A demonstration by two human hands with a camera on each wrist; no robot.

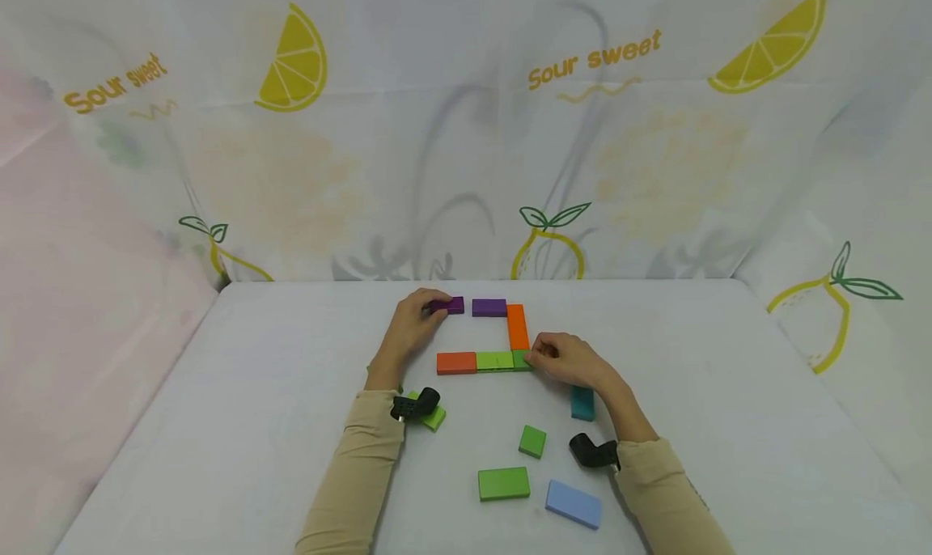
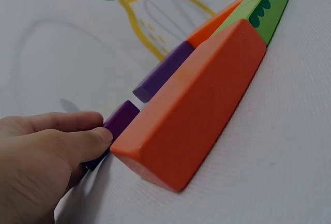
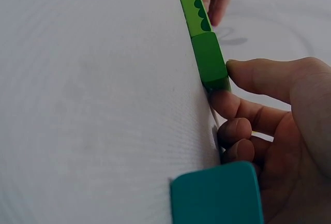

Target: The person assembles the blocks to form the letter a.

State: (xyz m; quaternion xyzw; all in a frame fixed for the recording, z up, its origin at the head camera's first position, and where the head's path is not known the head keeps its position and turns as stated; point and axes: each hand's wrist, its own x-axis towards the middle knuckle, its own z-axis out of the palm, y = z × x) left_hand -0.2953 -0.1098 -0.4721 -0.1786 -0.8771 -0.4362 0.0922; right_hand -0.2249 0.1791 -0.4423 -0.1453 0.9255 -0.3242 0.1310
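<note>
On the far part of the table my left hand (image 1: 414,325) pinches a dark purple block (image 1: 455,305) between thumb and fingers; the left wrist view shows this dark purple block (image 2: 122,118) partly covered by them. A small gap separates it from a violet block (image 1: 489,307), which meets the top of an upright orange block (image 1: 517,327). Below runs a row: a red-orange block (image 1: 455,363), a light green block (image 1: 494,362) with a scalloped pattern, and a small green block (image 1: 520,361). My right hand (image 1: 571,359) holds this green block (image 3: 211,58) at its outer end with thumb and index finger.
A teal block (image 1: 582,404) lies below my right hand. A lime green block (image 1: 434,417) is partly hidden by the left wrist camera. Nearer lie a green square block (image 1: 532,441), a green rectangular block (image 1: 504,484) and a light blue block (image 1: 574,504). Printed cloth stands behind the table.
</note>
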